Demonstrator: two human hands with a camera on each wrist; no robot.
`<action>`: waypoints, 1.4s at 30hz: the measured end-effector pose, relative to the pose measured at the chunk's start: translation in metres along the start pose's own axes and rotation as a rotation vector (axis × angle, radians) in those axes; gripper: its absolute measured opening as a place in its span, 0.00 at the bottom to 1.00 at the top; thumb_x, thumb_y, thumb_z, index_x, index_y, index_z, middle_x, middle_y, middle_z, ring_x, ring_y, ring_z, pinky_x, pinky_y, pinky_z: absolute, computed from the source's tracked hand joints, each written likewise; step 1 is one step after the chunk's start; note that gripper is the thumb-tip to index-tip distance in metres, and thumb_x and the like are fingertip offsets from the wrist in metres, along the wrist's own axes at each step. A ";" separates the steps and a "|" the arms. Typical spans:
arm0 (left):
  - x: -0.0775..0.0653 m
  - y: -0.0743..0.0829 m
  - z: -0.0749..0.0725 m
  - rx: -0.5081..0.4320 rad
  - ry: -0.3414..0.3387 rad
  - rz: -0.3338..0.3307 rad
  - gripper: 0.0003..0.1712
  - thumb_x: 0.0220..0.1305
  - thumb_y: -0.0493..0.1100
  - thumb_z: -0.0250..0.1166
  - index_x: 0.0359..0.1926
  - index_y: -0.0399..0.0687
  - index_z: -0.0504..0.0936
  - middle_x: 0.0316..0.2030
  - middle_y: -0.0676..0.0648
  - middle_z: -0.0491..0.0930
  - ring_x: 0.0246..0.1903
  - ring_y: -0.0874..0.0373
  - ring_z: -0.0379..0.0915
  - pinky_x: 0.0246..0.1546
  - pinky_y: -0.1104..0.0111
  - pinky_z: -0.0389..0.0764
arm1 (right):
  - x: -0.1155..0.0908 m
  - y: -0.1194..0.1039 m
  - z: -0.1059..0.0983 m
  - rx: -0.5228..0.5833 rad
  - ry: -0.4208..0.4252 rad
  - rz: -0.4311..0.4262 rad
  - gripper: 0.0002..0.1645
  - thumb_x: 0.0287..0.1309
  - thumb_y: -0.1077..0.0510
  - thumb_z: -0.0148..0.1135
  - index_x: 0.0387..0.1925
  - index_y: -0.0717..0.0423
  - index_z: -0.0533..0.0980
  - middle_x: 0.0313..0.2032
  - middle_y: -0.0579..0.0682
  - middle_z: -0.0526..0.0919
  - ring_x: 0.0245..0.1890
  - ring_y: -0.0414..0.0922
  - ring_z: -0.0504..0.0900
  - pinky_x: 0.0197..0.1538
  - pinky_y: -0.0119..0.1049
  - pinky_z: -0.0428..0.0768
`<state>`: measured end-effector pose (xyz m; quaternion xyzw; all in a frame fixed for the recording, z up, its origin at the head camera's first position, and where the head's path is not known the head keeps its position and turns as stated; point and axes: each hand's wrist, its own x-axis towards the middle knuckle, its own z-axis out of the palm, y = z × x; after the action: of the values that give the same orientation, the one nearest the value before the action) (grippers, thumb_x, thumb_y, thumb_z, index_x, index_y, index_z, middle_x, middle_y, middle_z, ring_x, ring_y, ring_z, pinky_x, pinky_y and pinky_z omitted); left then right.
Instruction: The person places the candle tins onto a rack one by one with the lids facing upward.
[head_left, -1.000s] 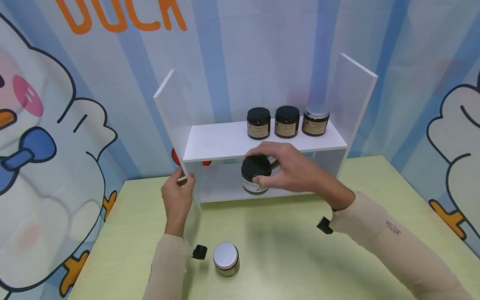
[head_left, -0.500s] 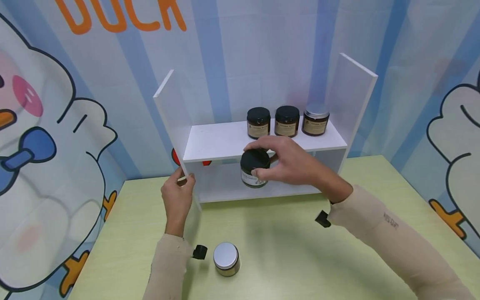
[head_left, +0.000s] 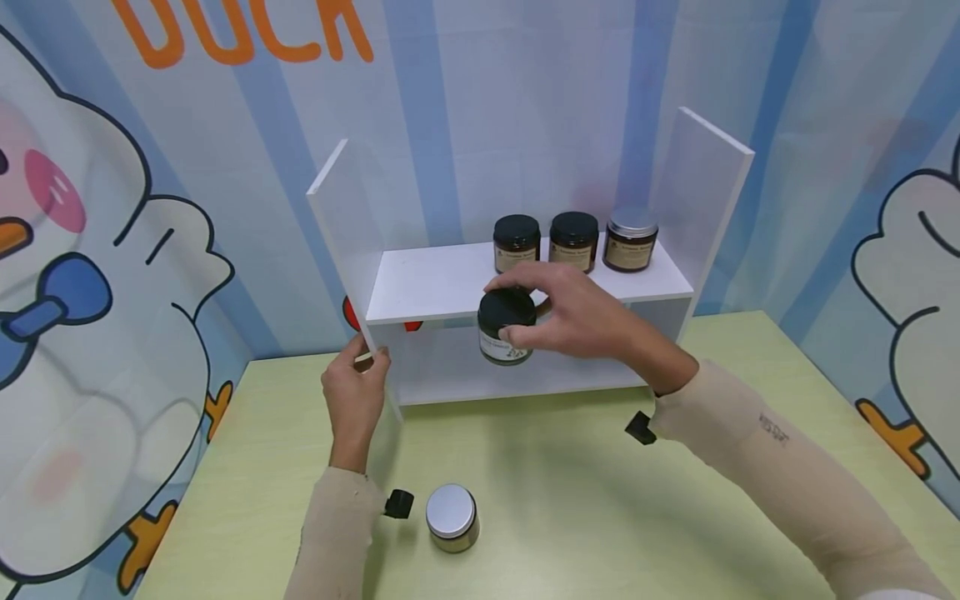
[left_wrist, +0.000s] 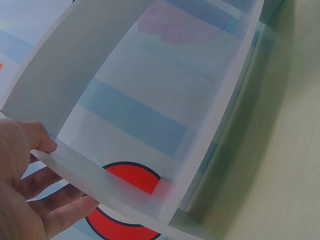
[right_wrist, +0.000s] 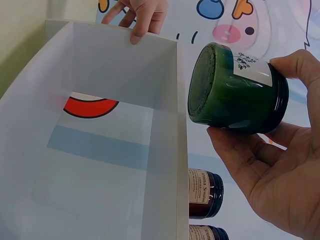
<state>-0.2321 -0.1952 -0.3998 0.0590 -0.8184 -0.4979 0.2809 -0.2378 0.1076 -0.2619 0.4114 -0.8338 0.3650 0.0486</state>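
Observation:
My right hand point(head_left: 581, 317) holds a dark green glass jar point(right_wrist: 235, 90) with a black lid and a white leaf-print label, thumb on one side and fingers on the other. In the head view the jar is in front of the upper shelf's front edge. My left hand point(head_left: 356, 396) pinches the left side panel point(left_wrist: 95, 180) of the white shelf unit point(head_left: 427, 283), with the thumb inside and fingers outside. On the upper shelf stand two dark jars with black lids, the left jar point(head_left: 517, 246) and the middle jar point(head_left: 573, 242), and a silver-lidded jar point(head_left: 631, 242) at the right.
Another silver-lidded jar point(head_left: 452, 517) stands on the pale green table point(head_left: 570, 500), near my left sleeve. The unit's tall right side panel point(head_left: 701, 200) rises beside the jars. A printed duck backdrop point(head_left: 247, 125) hangs behind the unit.
My right hand has raised the green jar from in front of the lower compartment toward the upper shelf's edge, moving slightly left. The left hand has stayed on the side panel.

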 end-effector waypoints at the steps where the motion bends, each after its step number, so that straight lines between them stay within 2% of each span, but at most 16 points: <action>1: 0.000 0.000 0.000 -0.001 0.000 0.000 0.20 0.68 0.42 0.63 0.59 0.45 0.84 0.49 0.40 0.85 0.48 0.41 0.84 0.48 0.47 0.85 | 0.001 0.000 0.000 0.000 0.000 0.000 0.26 0.58 0.58 0.65 0.60 0.53 0.78 0.58 0.49 0.81 0.50 0.44 0.81 0.48 0.38 0.86; 10: 0.000 -0.001 0.000 -0.007 0.003 0.010 0.19 0.68 0.42 0.63 0.58 0.44 0.84 0.48 0.40 0.85 0.47 0.41 0.84 0.47 0.46 0.85 | 0.005 0.001 -0.001 0.000 -0.002 0.002 0.27 0.58 0.57 0.65 0.60 0.53 0.78 0.59 0.51 0.80 0.51 0.46 0.81 0.48 0.43 0.86; 21: 0.000 0.001 -0.001 -0.012 -0.004 0.013 0.20 0.68 0.43 0.64 0.59 0.46 0.84 0.50 0.41 0.85 0.47 0.41 0.84 0.48 0.47 0.85 | 0.007 0.003 -0.002 0.024 0.005 0.006 0.27 0.58 0.58 0.65 0.61 0.53 0.78 0.59 0.51 0.79 0.51 0.46 0.81 0.48 0.45 0.86; 29: -0.001 -0.001 0.000 -0.018 -0.010 0.013 0.20 0.68 0.43 0.64 0.59 0.47 0.84 0.50 0.41 0.85 0.48 0.41 0.84 0.48 0.47 0.85 | 0.011 0.006 -0.004 0.036 0.009 0.029 0.27 0.58 0.58 0.66 0.61 0.54 0.78 0.58 0.53 0.80 0.47 0.48 0.83 0.45 0.44 0.86; 34: -0.001 -0.001 0.000 -0.015 -0.009 0.005 0.20 0.68 0.44 0.64 0.59 0.48 0.84 0.50 0.42 0.85 0.48 0.42 0.84 0.48 0.47 0.85 | 0.013 0.008 -0.007 0.012 0.013 0.032 0.27 0.58 0.57 0.67 0.60 0.53 0.78 0.57 0.54 0.80 0.49 0.48 0.81 0.45 0.43 0.86; 42: -0.001 0.000 0.000 -0.013 -0.010 -0.007 0.22 0.68 0.43 0.64 0.62 0.46 0.82 0.51 0.41 0.84 0.48 0.41 0.84 0.48 0.47 0.85 | 0.014 0.009 -0.009 -0.010 0.011 0.064 0.28 0.59 0.56 0.66 0.62 0.52 0.78 0.58 0.53 0.79 0.46 0.48 0.82 0.44 0.42 0.86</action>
<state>-0.2313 -0.1950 -0.4004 0.0577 -0.8163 -0.5044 0.2753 -0.2555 0.1077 -0.2546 0.3825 -0.8479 0.3645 0.0434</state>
